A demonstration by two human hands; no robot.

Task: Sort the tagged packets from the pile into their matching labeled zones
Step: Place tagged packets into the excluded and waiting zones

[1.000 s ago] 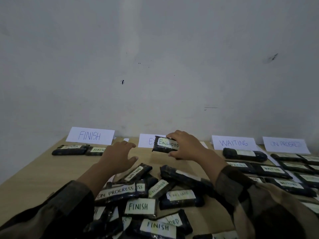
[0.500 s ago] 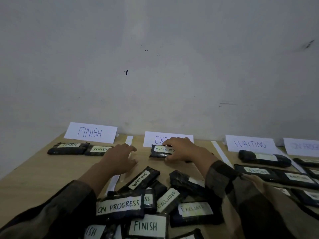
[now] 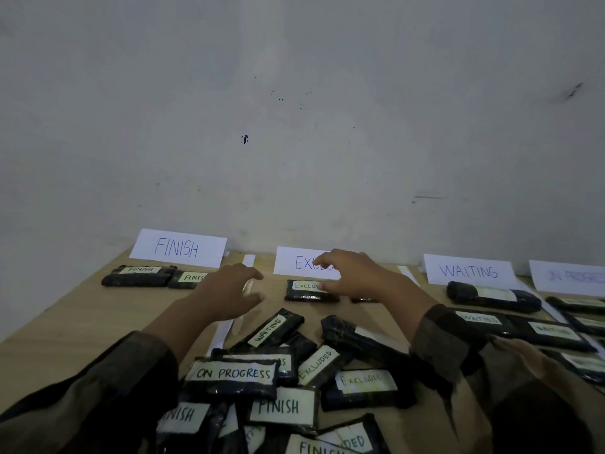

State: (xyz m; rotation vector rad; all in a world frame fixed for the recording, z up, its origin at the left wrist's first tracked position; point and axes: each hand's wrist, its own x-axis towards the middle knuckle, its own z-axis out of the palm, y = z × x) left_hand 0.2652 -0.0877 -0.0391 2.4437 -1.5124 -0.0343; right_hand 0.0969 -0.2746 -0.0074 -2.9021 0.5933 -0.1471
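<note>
excluded packet (image 3: 304, 293) lies flat just under the right grip (image 3: 357, 278), fingers spread, holding nothing

The wooden tabletop (image 3: 65, 326) is carrying the FINISH card (image 3: 178, 248), EXCLUDED card (image 3: 291, 262), WAITING card (image 3: 468, 271) and ON PROGRESS card (image 3: 569, 276) along the wall, black tagged packets (image 3: 137, 276) lying before each, a jumbled pile (image 3: 235, 383) lying nearer.

Four paper signs stand along the far wall, left to right: FINISH sign (image 3: 178, 248), EXCLUDED sign (image 3: 296, 262), WAITING sign (image 3: 468, 271), ON PROGRESS sign (image 3: 569, 276). A black EXCLUDED packet (image 3: 306, 292) lies flat on the counter (image 3: 65, 322) before its sign. The right hand (image 3: 355, 276) is spread above it, fingers (image 3: 327, 258) loose, gripping nothing. The left hand (image 3: 229, 290) hovers open to its left. The pile (image 3: 278, 375) lies nearer
</note>
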